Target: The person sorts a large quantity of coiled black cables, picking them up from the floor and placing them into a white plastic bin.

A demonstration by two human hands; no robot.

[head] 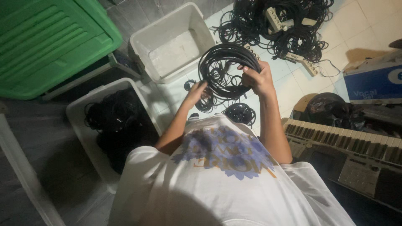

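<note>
Coil [228, 69] of black cable hangs from the right hand [256, 77], fingers clamped over its top, while left hand [197, 91] fingers pinch loose strands below; best to keep loops even, feeding slack upward.

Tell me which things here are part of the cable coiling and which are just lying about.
In hand:
- cable coil, gripped by right hand
- left hand on its loose strands
- cable pile
- bin of cables
- empty bin

Lying about:
- keyboard
- green lid
- blue box
</note>
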